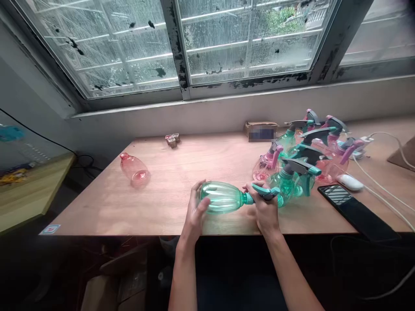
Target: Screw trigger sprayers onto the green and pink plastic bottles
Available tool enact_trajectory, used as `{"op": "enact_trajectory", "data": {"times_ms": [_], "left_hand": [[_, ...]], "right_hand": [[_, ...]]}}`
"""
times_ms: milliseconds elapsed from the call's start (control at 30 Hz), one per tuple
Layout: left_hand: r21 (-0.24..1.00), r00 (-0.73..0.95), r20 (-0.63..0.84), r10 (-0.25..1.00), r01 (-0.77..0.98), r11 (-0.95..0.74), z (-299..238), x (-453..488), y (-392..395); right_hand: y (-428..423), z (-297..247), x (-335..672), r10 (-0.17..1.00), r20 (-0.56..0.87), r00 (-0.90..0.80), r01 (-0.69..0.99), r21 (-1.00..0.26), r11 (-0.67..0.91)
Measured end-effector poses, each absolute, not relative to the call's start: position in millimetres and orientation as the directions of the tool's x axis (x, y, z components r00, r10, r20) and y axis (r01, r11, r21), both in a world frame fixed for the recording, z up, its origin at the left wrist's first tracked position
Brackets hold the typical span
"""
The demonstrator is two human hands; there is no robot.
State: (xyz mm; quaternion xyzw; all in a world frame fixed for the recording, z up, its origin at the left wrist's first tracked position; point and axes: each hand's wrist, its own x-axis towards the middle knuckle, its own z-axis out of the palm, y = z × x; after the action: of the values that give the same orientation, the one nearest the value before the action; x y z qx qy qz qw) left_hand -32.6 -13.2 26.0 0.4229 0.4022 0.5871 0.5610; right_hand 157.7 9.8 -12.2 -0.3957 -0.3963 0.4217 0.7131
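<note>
Green translucent plastic fills the middle of my feed: a ribbed spray bottle (223, 197) lies on its side between my two hands, over the near part of the wooden surface (175, 185). My left hand (196, 209) wraps the base end, its grip clamped on the bottle with the thumb on the near side. My right hand (265, 209) has its grip closed around the neck end, just below the turquoise-and-black trigger head (266, 191), which points off to the right; some of those fingers are hidden from me. From here I cannot tell whether the bottle's underside touches the wood. Just beyond my right hand I see a tight cluster of pink and green spray bottles (285, 183), their trigger heads overlapping. Near them are a white mouse (350, 182), a black phone (356, 211) reflecting window bars, and a white cable (382, 189). Well to the left I have a pink bottle (135, 170) with its bare neck showing. Toward the wall are a few small blocks (173, 140) and a cardboard box (261, 131) with a blurred front, below the streaked window (214, 43).
</note>
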Motion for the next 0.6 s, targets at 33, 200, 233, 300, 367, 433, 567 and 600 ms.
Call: {"op": "enact_trajectory", "data": {"times_ms": [33,200,233,300,367,433,567,600], "left_hand": [[0.931,0.005,-0.015,1.0,-0.365,0.016,26.7,-32.7,-10.1],[0.879,0.02,-0.163,0.986,-0.451,0.154,27.1,-33.3,3.8],[0.869,0.016,-0.177,0.984,-0.467,0.164,27.5,-33.8,5.7],[0.852,-0.011,-0.17,0.985,-0.504,0.142,28.3,-34.1,8.1],[0.839,-0.069,-0.132,0.989,-0.539,0.074,28.4,-32.9,9.1],[0.825,-0.156,-0.081,0.984,-0.565,-0.021,27.4,-29.8,8.6],[0.777,-0.351,0.007,0.936,-0.588,-0.226,24.8,-22.2,4.6],[0.761,-0.395,0.017,0.919,-0.591,-0.268,24.1,-21.0,3.6]], "right_hand": [[9.4,-10.0,156.3,0.9,0.273,0.341,-0.28,-0.884,0.374],[-7.2,12.9,149.7,0.898,0.425,0.116,-0.257,-0.86,0.441],[-10.2,17.6,148.0,0.886,0.462,0.035,-0.274,-0.848,0.453],[-13.3,24.8,143.5,0.843,0.534,-0.071,-0.33,-0.81,0.485],[-12.4,29.7,138.0,0.828,0.558,-0.051,-0.358,-0.785,0.506],[-9.8,35.4,132.3,0.855,0.519,0.005,-0.339,-0.803,0.49],[-7.7,58.7,121.9,0.897,0.441,-0.013,-0.347,-0.844,0.41],[-7.6,66.4,119.0,0.906,0.423,-0.021,-0.358,-0.849,0.388]]}}
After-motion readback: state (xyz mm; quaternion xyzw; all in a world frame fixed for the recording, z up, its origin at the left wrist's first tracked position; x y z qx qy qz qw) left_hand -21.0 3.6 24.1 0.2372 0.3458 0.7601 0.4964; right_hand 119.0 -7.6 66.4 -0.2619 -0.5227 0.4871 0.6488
